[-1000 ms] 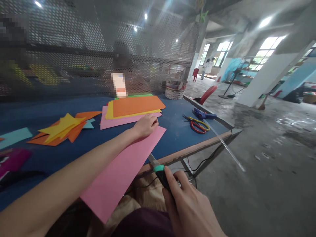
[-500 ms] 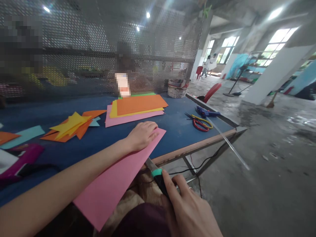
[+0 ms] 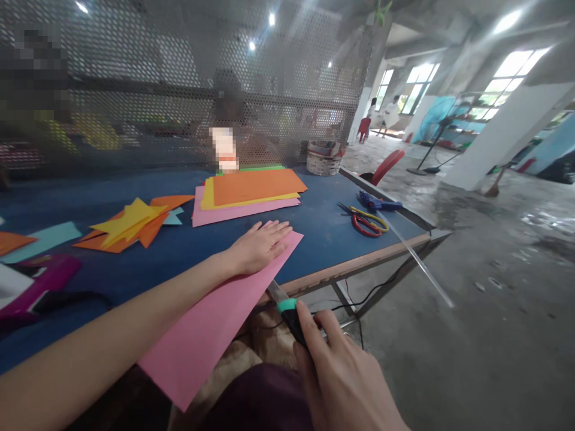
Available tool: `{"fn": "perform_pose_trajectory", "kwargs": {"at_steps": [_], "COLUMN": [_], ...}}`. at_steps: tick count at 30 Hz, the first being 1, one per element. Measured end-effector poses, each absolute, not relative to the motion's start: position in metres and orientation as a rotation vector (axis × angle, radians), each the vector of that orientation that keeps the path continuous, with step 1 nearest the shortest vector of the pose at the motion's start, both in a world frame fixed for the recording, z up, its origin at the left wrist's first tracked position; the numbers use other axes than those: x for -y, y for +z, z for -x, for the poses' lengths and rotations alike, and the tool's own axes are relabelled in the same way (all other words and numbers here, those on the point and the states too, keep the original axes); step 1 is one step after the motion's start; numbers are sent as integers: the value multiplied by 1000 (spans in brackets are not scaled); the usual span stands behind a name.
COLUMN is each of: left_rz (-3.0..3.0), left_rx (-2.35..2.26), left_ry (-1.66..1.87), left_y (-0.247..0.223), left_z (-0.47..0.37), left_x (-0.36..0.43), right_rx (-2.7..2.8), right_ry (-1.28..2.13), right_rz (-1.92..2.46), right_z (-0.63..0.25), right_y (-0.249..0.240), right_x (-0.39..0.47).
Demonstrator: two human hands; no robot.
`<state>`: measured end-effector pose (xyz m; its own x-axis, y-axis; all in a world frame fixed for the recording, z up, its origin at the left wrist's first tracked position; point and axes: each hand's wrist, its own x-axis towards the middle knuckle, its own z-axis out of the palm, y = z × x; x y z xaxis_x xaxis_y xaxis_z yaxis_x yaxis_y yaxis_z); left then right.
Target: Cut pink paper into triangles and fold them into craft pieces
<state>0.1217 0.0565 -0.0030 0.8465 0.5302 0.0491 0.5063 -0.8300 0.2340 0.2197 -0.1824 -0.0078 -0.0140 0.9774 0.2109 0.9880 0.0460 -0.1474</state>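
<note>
Pressing pink sheet (image 3: 233,299) overhanging table edge (image 3: 359,267); right fingers (image 3: 309,326) seemingly gripping cutter (image 3: 287,312)

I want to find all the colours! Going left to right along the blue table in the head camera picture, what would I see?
Teal paper sheet → yellow and orange cut-outs → stack of orange, yellow and pink sheets → scissors → blue glue gun.

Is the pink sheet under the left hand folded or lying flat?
Flat: the pink sheet lies spread, overhanging the table edge, pressed by the left hand.
</note>
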Motion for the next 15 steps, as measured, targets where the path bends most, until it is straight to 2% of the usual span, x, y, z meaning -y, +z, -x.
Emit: {"fn": "perform_pose_trajectory", "kwargs": {"at_steps": [15], "left_rz": [-2831], "left_rx": [-811], "left_ry": [146], "left_y": [-2], "left_z": [-122], "left_x": [-55], "right_rx": [2012], "right_ry": [-68], "right_rz": [2009], "right_z": [-220], "right_y": [-4], "right_x": [176]}}
